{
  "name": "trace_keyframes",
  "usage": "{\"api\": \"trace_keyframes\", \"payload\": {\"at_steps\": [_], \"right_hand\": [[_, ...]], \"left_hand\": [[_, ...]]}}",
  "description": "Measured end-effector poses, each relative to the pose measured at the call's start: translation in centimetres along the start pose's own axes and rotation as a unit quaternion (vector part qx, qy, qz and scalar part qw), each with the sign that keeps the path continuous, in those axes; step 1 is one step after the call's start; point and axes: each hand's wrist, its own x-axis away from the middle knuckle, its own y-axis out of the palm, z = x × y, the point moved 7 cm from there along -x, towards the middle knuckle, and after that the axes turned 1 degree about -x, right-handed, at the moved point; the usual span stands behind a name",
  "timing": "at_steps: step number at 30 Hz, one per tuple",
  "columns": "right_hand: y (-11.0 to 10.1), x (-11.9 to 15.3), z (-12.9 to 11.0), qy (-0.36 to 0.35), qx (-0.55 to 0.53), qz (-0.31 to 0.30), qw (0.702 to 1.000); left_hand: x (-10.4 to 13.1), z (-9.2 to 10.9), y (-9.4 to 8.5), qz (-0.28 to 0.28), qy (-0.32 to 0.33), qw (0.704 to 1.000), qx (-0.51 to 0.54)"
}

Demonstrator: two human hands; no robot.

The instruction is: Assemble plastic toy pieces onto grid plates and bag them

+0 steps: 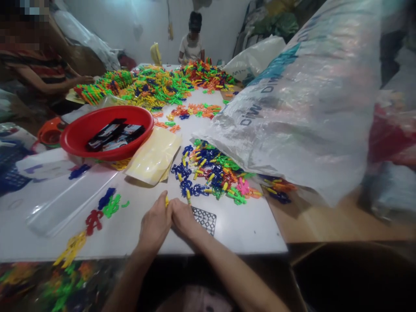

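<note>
1. Grip of the left hand [153,223]: fingers closed on a small yellow piece [167,201], only a sliver of which shows between the two hands
2. Right hand [182,216] curled up against the left at that same piece; whether it grasps anything is hidden, so I cannot tell
3. Head view, just beside the right wrist: a black lattice frame [208,217] lying flat on the white worktop [240,232]
4. Beyond the hands, a heap of coloured plastic pieces [212,167], near a yellow packet [152,158]
5. Left of the packet, a red basin [69,141] holding dark packs [113,135]
6. To the right, a large white sack [302,112] leaning over the heap
</note>
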Motion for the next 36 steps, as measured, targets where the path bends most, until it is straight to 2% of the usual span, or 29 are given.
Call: {"api": "trace_keyframes", "payload": {"at_steps": [2,4,7,9,10,12,15,18,21,23,25,29,33,36], "right_hand": [[-1.0,0.2,0.1,-0.015,-0.044,-0.003,0.999],[-2.6,0.8,0.8,-0.011,-0.074,0.023,0.997],[-4.6,0.8,2.8,0.083,-0.007,0.063,0.995],[-4.9,0.1,4.2,0.158,0.056,0.049,0.985],[-4.9,-0.3,4.6,0.179,0.068,0.036,0.981],[-5.0,-0.8,5.1,0.189,0.028,0.028,0.981],[-5.9,-0.3,5.0,0.147,-0.139,0.087,0.976],[-5.9,1.1,4.4,0.089,-0.269,0.123,0.951],[-4.2,1.3,4.0,0.096,-0.318,0.108,0.937],[-3.3,0.8,3.9,0.104,-0.331,0.118,0.93],[-2.8,0.0,3.6,0.079,-0.322,0.124,0.935],[-2.0,-0.9,2.9,0.013,-0.205,0.098,0.974],[-1.0,-1.0,2.4,0.011,-0.098,0.058,0.993],[-0.6,-1.5,1.5,0.013,-0.044,0.011,0.999]], "left_hand": [[-0.1,-0.1,-0.2,-0.003,0.009,1.0,-0.001],[0.0,-0.2,-0.5,0.004,0.024,1.0,0.015],[0.2,-0.2,-1.7,0.069,0.061,0.994,0.062],[0.2,0.0,-2.6,0.12,0.085,0.986,0.074],[0.0,0.2,-2.7,0.123,0.092,0.986,0.07],[-0.4,0.3,-2.0,0.08,0.096,0.991,0.054],[-0.9,0.2,-0.5,0.014,0.088,0.995,0.04],[-1.0,-0.1,-0.1,0.021,0.077,0.996,0.029],[-1.0,-0.1,0.0,0.013,0.07,0.997,0.02],[-1.0,0.1,0.0,0.007,0.072,0.997,0.021],[-1.0,0.2,-0.1,0.007,0.073,0.997,0.021],[-0.6,0.0,0.1,0.006,0.062,0.998,0.019],[-0.4,0.3,0.0,0.016,0.084,0.996,0.04],[-1.0,0.1,-0.7,0.053,0.043,0.997,0.03]]}}
